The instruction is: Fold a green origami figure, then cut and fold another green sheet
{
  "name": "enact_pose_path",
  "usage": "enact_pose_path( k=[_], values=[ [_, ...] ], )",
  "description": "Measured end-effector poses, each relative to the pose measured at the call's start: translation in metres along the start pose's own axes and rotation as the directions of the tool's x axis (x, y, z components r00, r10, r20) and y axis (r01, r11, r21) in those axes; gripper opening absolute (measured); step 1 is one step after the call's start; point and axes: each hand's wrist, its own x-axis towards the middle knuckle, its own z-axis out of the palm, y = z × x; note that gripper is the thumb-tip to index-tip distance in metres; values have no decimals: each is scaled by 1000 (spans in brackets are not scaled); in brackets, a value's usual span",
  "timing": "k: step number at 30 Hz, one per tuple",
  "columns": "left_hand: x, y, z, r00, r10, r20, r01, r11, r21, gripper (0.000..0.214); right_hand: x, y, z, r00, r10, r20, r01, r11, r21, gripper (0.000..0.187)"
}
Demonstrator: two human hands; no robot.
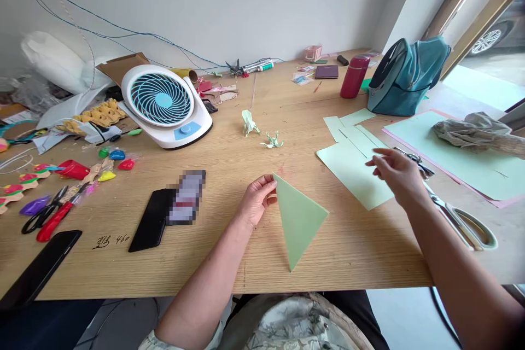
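My left hand [259, 197] pinches the upper corner of a pale green paper triangle [301, 219], which looks folded and points down toward the table's front edge. Over some green paper sheets [356, 175] on the right is my right hand [397, 175], its fingers partly bent and apart, with nothing visible in them. I cannot tell whether it touches the paper. Beneath my right wrist and forearm, partly covered, lie large scissors [471, 224] with pale handles. Two small folded paper figures, a standing one [249, 123] and a flatter one [273, 140], sit beyond the triangle.
A white fan [164, 104] stands at the left rear. Phones [151, 221] and red-handled scissors [55, 221] lie on the left. Toward the back right are a red flask [355, 76] and a teal bag [408, 76]. Crumpled cloth [476, 131] rests on larger green sheets [455, 161].
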Motion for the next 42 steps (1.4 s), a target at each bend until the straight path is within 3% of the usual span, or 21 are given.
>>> enact_pose_path(
  k=[3,5,8,10,14,18,21,26,31,34,39,42],
  values=[
    [2,0,-1,999,10,-35,-13,997,-74,34,-45,-23,19,961,-38,275,9,994,105,45],
    [4,0,-1,998,21,-58,-28,992,-125,34,-71,-39,31,867,-106,487,-34,962,270,44],
    [6,1,-2,995,42,-87,-59,977,-206,32,-96,-58,44,737,-258,625,-7,921,389,44],
    [6,2,-2,993,56,-100,-81,962,-259,30,-106,-64,52,705,-289,647,-24,903,429,46],
    [5,4,0,991,82,-106,-114,931,-346,23,-118,-61,66,721,-246,647,-6,933,361,35],
    [2,4,2,993,83,-85,-110,906,-408,14,-124,-56,70,802,-212,558,146,976,161,17],
    [1,6,3,995,72,-70,-96,891,-443,6,-124,-56,69,845,-265,464,266,962,64,13],
    [-2,10,6,999,48,-20,-52,837,-545,10,-124,-53,70,815,-379,438,406,913,35,27],
    [-7,12,10,998,19,54,19,783,-621,21,-125,-46,70,828,-374,417,317,927,201,42],
    [-9,11,11,997,16,80,37,789,-613,28,-124,-46,66,829,-353,433,231,923,308,40],
    [-7,7,7,989,39,146,55,805,-591,31,-122,-49,60,845,-347,407,238,925,295,30],
    [-5,6,6,990,53,128,29,825,-565,25,-122,-50,60,852,-367,373,272,920,283,31]
  ],
)
